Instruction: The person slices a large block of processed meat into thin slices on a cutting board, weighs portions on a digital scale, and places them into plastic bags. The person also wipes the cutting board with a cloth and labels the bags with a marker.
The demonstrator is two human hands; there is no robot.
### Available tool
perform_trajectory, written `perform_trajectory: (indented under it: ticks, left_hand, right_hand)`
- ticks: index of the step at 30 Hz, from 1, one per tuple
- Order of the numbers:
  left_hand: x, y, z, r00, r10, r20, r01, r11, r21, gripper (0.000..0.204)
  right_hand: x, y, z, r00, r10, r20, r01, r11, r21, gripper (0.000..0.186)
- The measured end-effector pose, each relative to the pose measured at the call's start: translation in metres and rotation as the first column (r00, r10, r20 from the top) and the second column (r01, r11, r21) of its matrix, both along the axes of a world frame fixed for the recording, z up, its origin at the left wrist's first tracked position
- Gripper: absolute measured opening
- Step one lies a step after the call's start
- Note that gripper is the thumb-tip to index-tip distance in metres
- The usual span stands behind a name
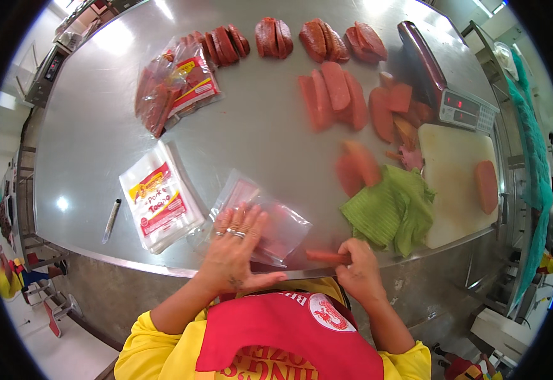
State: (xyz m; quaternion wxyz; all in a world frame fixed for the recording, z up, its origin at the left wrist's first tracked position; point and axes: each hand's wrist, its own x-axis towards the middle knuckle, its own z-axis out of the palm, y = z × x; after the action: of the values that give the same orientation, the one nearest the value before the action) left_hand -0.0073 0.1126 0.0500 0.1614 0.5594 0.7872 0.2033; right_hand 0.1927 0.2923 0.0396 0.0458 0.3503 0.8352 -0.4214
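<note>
My left hand (232, 247) lies flat on clear plastic bags (293, 223) near the table's front edge. Its fingers are stretched out, with rings on them. Something pinkish shows through the plastic under and beside the hand. To the right, my right hand (361, 273) pinches one end of a reddish meat slice (326, 256), which is seen edge-on and sticks out toward the bags. Left of my left hand sits a stack of printed white, red and yellow bags (156, 206). A crumpled green cloth (390, 209) rests just beyond my right hand.
Meat slices (336, 88) lie in groups across the table's back and right. Filled packs (184, 82) are at the back left. A scale (463, 109), a long dark meat log (422, 54) and a white cutting board (457, 171) stand right. A marker (111, 220) lies left.
</note>
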Motion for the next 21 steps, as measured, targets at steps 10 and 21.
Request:
perform_trajectory:
  ticks: [10,21]
  left_hand:
    - [0.028,0.009,-0.030,0.995,0.071,-0.068,-0.055,0.976,0.210,0.048]
    - [-0.001,-0.004,-0.028,0.947,0.281,0.158,-0.315,0.908,0.276,0.042]
  right_hand:
    - [-0.028,-0.022,-0.015,0.834,-0.543,0.096,0.128,0.020,-0.992,0.036]
    - [-0.022,-0.010,-0.016,0.867,-0.497,0.046,0.038,-0.025,-0.999,0.063]
